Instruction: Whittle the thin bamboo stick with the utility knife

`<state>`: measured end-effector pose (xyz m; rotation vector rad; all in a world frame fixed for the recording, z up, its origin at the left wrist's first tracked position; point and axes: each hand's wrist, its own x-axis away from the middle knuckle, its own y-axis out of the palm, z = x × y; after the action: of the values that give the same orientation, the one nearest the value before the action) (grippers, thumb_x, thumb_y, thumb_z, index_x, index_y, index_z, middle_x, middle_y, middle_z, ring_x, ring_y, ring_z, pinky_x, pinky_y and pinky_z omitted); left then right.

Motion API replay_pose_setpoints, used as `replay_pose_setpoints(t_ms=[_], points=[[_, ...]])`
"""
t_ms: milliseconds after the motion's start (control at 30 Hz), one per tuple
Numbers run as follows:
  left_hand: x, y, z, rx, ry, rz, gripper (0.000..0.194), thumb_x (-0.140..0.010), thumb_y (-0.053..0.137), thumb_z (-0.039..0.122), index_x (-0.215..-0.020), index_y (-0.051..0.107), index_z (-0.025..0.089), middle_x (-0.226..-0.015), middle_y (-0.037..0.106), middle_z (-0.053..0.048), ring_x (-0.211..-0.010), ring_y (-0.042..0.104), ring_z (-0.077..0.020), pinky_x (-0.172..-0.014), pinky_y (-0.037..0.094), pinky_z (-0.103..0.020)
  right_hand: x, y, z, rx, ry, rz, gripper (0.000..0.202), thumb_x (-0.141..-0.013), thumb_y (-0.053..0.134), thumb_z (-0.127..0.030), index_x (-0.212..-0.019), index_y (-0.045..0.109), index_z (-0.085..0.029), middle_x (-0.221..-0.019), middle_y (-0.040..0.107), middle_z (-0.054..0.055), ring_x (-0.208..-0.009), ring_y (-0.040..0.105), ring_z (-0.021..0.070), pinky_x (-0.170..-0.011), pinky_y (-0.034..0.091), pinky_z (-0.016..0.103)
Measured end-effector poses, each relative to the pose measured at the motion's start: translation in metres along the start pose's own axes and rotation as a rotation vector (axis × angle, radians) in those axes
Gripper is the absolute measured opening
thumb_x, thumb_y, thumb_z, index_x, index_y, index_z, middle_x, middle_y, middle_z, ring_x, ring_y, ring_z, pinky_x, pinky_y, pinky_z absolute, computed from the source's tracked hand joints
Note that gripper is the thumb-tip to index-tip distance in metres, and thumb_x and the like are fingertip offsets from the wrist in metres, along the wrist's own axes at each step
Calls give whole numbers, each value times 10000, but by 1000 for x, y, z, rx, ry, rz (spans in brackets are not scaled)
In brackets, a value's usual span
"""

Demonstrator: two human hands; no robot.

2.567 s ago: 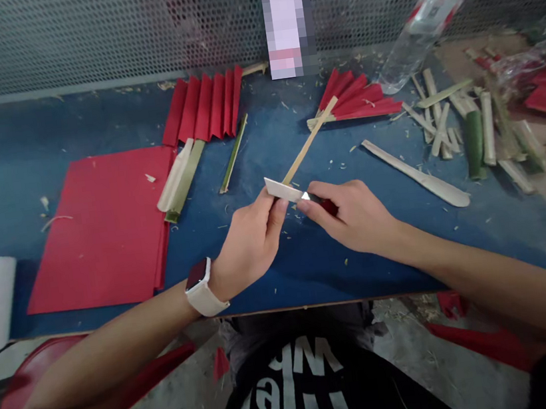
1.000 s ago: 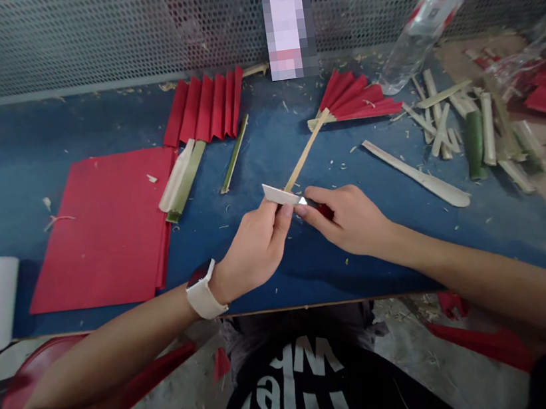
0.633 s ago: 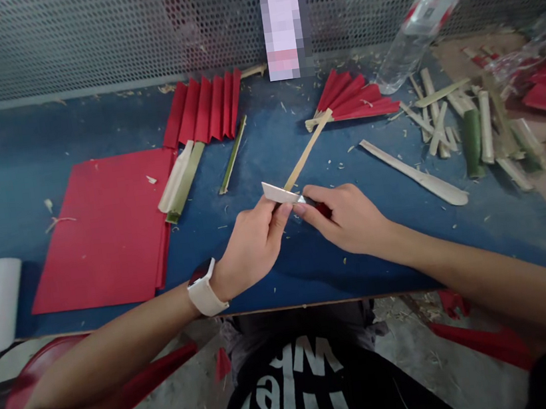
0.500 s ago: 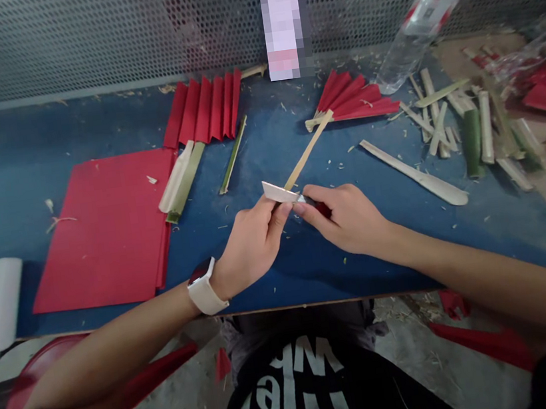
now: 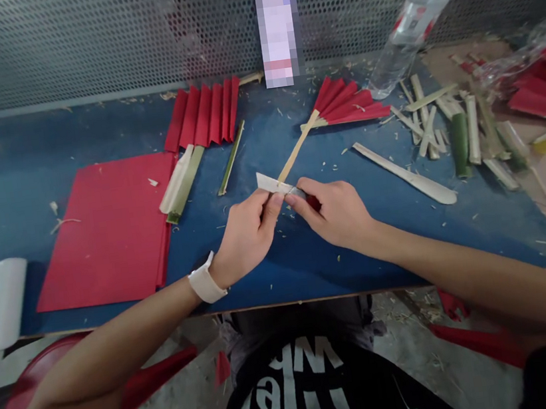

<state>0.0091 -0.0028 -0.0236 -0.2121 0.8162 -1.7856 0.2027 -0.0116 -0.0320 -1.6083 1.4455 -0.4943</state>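
Observation:
My left hand (image 5: pixel 248 228) is closed around the near end of a thin pale bamboo strip (image 5: pixel 298 145), which points away from me toward a folded red paper fan (image 5: pixel 347 102). In my right hand (image 5: pixel 337 213) is a utility knife (image 5: pixel 270 183), its handle mostly hidden in my fingers. The blade lies across the strip, pointing left, and both thumbs meet just below it. Left of my hands, a narrow green bamboo strip (image 5: pixel 233 158) lies on the blue table (image 5: pixel 243 282). A carved pale bamboo piece (image 5: pixel 407 173) with a rounded end is to the right.
Red paper sheets (image 5: pixel 100 234) are stacked at left, near pleated red paper (image 5: pixel 204 116) and split bamboo (image 5: pixel 182 183). Cut bamboo pieces (image 5: pixel 459 133) pile up at right. A water bottle (image 5: pixel 410 25) and a blurred phone (image 5: pixel 278 36) stand along the perforated panel (image 5: pixel 81 48).
The knife blade has shifted slightly along the strip toward my hands, its face tilting a little. The whole scene has moved slightly with my head; both holds stay the same.

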Motion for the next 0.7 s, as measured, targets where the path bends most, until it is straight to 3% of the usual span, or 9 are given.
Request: replay_pose_setpoints(t_ms=[267, 367, 533, 700], points=[[-2, 0, 0, 179, -52, -42, 452, -1092, 432, 502, -739, 445, 220, -572, 421, 54, -496, 424, -94, -486, 363, -246, -4, -5, 0, -8, 26, 55, 434, -1037, 393, -585, -776, 475, -248, -568, 474, -19, -530, 418, 143, -568, 256, 296], [-2, -2, 0, 202, -60, -60, 442, -1088, 445, 502, -759, 500, 211, -585, 456, 47, -496, 439, -92, -476, 371, -245, -4, -5, 0, -34, -12, 24, 433, -1037, 378, -587, -768, 439, -253, -571, 459, -24, -530, 410, 140, -562, 258, 293], [2, -1, 1, 313, -89, -103, 305, -1103, 423, 450, -1000, 566, 200, -624, 536, 46, -510, 515, -86, -482, 411, -221, -3, -3, 2, -63, -59, -24, 423, -1036, 392, -574, -757, 417, -258, -566, 440, -35, -524, 400, 133, -555, 254, 292], [4, -1, 5, 424, -126, -131, 282, -1098, 443, 415, -928, 510, 200, -698, 538, 36, -485, 501, -59, -461, 431, -205, -2, -6, 2, -83, -70, -72, 401, -1037, 415, -546, -761, 429, -255, -565, 444, -41, -521, 404, 128, -556, 266, 288]])
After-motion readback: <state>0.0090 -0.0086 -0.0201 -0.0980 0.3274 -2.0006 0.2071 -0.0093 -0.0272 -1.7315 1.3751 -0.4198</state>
